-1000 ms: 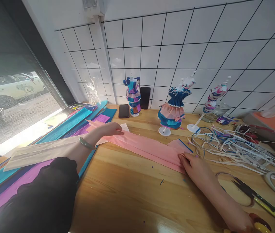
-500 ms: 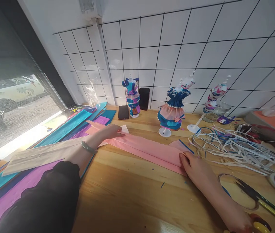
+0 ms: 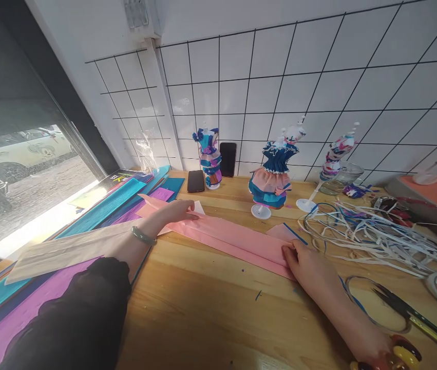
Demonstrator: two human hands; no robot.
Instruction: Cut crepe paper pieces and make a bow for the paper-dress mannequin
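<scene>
A long strip of folded pink paper [image 3: 237,240] lies slantwise across the wooden table [image 3: 203,308]. My left hand [image 3: 183,209], with a green bangle on the wrist, is closed on its far left end. At the strip's right end my right hand [image 3: 299,257] pinches the edge between thumb and fingers. Under that end, a pale pink piece [image 3: 280,232] with a blue edge sticks out. A small white piece [image 3: 198,207] shows just beyond my left hand.
Coloured paper sheets [image 3: 102,208] are piled at the left. Small dress forms [image 3: 270,177] and two phones [image 3: 196,181] stand or lie at the back. Tangled white strips [image 3: 372,236] and black-and-yellow scissors [image 3: 406,311] are on the right.
The view has tilted slightly, so the scene sits a little lower. Both hands keep hold of the pink paper, with my right hand a touch further left.
</scene>
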